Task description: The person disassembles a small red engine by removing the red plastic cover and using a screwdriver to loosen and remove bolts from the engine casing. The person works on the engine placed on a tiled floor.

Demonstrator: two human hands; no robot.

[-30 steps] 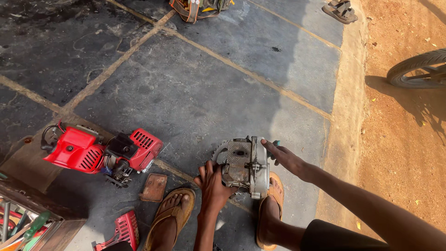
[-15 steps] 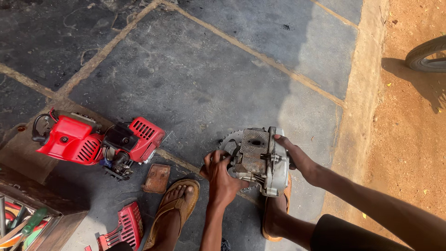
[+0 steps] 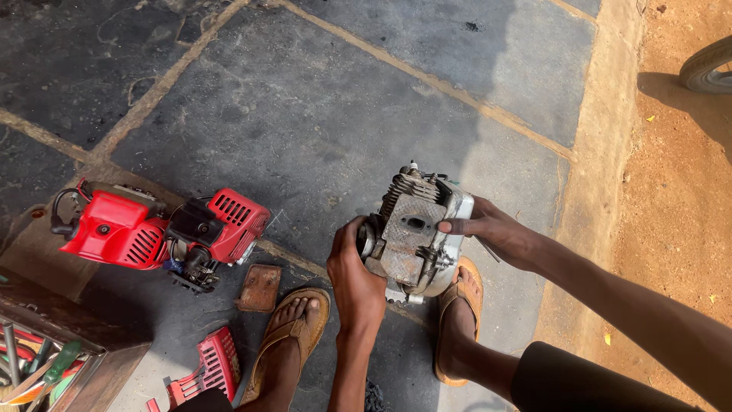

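Plainly, the bare grey metal small engine block with cooling fins and a spark plug on top (image 3: pixel 415 233) is lifted off the floor, held in the air between both hands just above the person's sandalled feet, its flat, grimy side plate with a small port turned up toward the camera. By my judgement the step in hand is turning and inspecting the block; any next move would call for a firm two-sided hold, since the piece looks heavy and awkwardly shaped and could slip down onto the toes below it. The left hand (image 3: pixel 354 278) cups the near-left end, its grip wrapped around the round part there, while the right hand (image 3: pixel 492 229) clamps the far-right edge, thumb laid across the plate and the other fingers hidden behind the casing. So the block sits squarely between the two grips, touching both. Farther left on the dark stone-slab floor (image 3: pixel 305 114) lies a red plastic engine housing with black parts (image 3: pixel 164 233), a rusty square plate (image 3: pixel 260 288) near it, and a red slotted cover (image 3: pixel 207 368) at the near edge.
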